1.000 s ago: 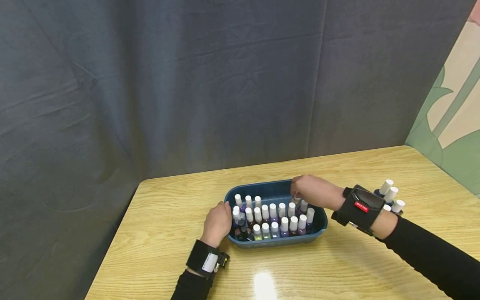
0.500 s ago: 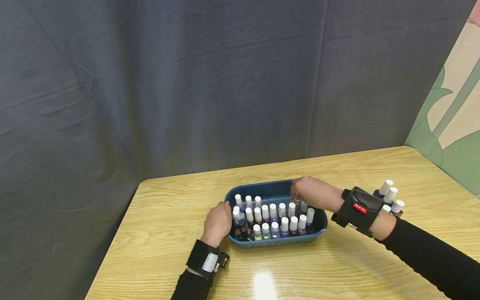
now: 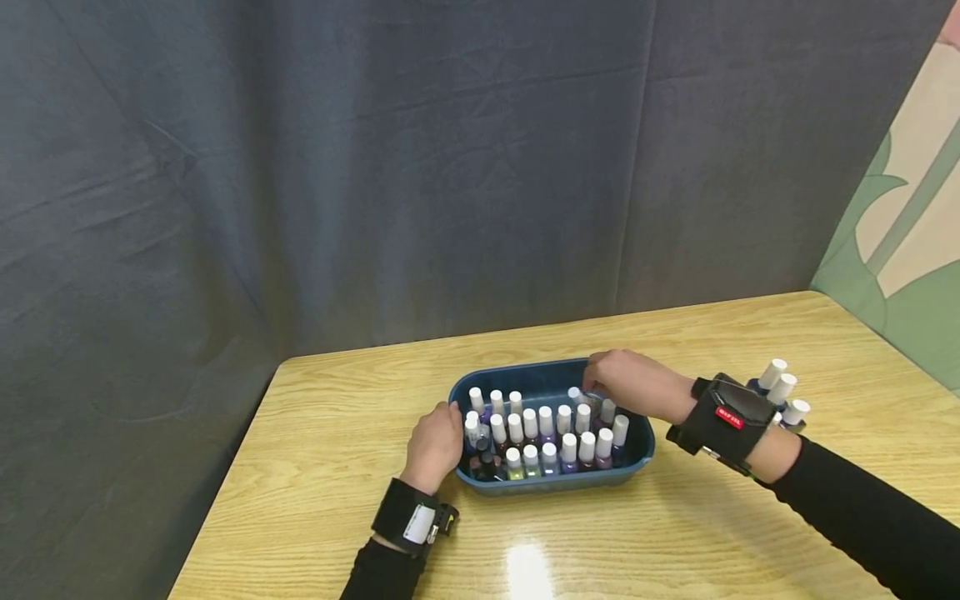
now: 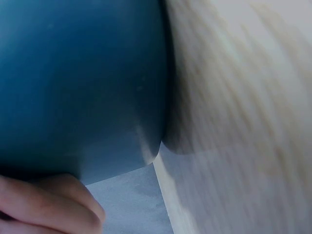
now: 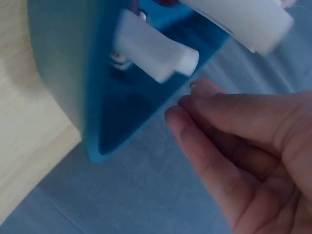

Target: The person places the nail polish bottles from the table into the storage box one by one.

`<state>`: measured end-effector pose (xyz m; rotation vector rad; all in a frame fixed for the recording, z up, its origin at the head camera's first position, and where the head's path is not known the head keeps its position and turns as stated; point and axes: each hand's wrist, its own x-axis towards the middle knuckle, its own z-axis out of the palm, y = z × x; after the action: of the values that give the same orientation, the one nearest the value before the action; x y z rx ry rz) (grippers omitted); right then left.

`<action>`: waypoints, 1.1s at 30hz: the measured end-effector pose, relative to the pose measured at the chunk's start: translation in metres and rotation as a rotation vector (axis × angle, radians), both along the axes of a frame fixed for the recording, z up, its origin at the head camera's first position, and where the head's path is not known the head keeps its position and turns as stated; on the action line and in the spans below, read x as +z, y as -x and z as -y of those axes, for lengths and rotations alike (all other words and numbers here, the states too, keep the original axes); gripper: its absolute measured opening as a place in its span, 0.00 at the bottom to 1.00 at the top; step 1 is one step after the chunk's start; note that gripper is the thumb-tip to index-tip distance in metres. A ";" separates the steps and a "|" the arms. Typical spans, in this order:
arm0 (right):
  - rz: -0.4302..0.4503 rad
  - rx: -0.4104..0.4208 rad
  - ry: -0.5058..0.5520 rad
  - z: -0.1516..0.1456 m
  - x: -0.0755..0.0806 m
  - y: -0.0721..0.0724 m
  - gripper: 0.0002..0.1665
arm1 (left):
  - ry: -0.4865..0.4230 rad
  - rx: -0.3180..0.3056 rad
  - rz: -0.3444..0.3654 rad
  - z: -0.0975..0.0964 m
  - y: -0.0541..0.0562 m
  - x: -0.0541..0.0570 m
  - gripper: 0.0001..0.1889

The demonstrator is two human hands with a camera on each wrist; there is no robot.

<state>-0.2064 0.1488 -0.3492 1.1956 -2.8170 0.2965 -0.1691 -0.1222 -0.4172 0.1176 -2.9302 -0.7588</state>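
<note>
A blue oval tub (image 3: 551, 487) holds several nail polish bottles (image 3: 546, 421), mostly standing with white caps, plus a few dark-capped ones at the left end. My left hand (image 3: 435, 448) grips the tub's left rim; its curled fingers (image 4: 53, 204) show against the blue wall in the left wrist view. Over the tub's back right part is my right hand (image 3: 626, 381). In the right wrist view its fingers (image 5: 209, 161) are bent loosely with nothing between them, just off the white caps (image 5: 151, 46). One white-capped bottle (image 3: 574, 393) stands beside its fingertips.
Several more white-capped bottles (image 3: 782, 389) stand on the wooden table (image 3: 300, 500) at the right, partly hidden by the right wrist strap. A grey curtain (image 3: 450, 167) hangs behind the table.
My right hand has shifted slightly right and its fingertips have come off a nail polish bottle, whose white cap now shows beside them. The left hand and the tub stay put.
</note>
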 end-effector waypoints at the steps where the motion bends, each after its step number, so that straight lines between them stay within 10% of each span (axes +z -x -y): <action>1: -0.013 -0.006 0.004 0.000 0.001 0.000 0.07 | 0.001 0.000 -0.002 0.000 0.000 0.000 0.19; 20: -0.057 -0.156 0.026 -0.065 0.045 -0.017 0.11 | 0.000 -0.004 0.013 0.000 -0.002 0.001 0.19; 33: 0.089 -0.297 -0.120 -0.133 0.020 -0.030 0.13 | 0.003 0.005 0.014 0.006 -0.004 0.002 0.19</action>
<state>-0.1761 0.2814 -0.3292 0.7804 -3.0722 0.1671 -0.1653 -0.1279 -0.4153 0.1308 -2.9429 -0.7562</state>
